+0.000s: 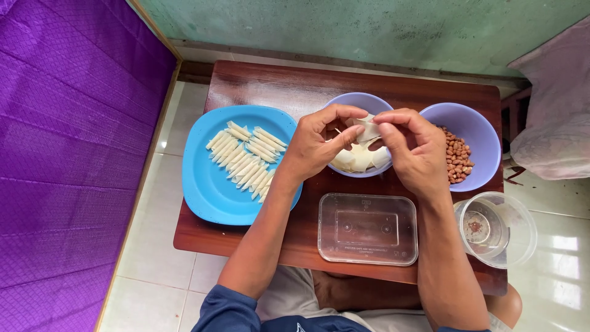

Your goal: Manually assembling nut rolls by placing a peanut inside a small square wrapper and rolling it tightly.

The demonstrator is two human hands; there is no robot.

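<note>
My left hand and my right hand meet above a lilac bowl that holds several pale dough wrappers. Both hands pinch one small wrapper piece between thumbs and fingertips; a thin stick pokes out beside my left thumb. To the left, a blue plate carries several rolled pale dough sticks laid in rows. On the right stands a second lilac bowl with brown peanuts.
A clear rectangular plastic container lies empty in front of the bowls. A clear round tub sits at the right corner of the small wooden table. Purple fabric lies on the left, a green wall behind.
</note>
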